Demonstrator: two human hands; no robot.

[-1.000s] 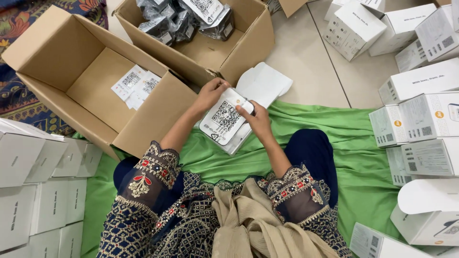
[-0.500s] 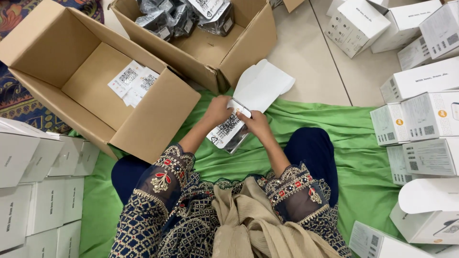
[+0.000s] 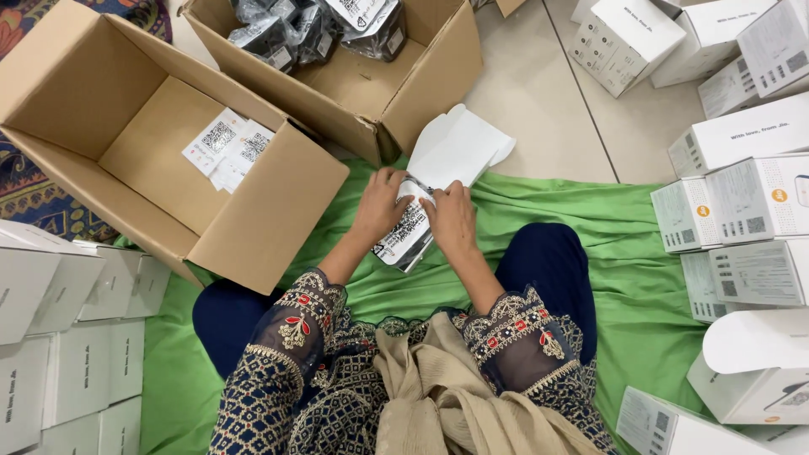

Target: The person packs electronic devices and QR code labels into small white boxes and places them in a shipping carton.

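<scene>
Hands meet over the green cloth, near its top edge, w/ a small plastic pouch between them. Left hand curls fingers round the pouch's upper left side; right hand pinches its right edge, thumb on top. Both closed on it, not spread.

What's changed: a sec ago the pouch was held up flat, its printed label w/ the square code facing the camera. Since then it's been tipped and drawn down toward the white carton lying open w/ its flap back, just above the hands at the cloth's top edge. Now the pouch's upper end touches or slips under that flap; can't tell if it's inside yet. My read: packing work, pouch going into carton, insertion just starting.

Around: big open cardboard box off the cloth's top-left corner, a couple of paper label sheets on its floor. Second cardboard box beyond it, holding more dark pouches. White retail boxes stacked along the right edge and left edge of the cloth.
</scene>
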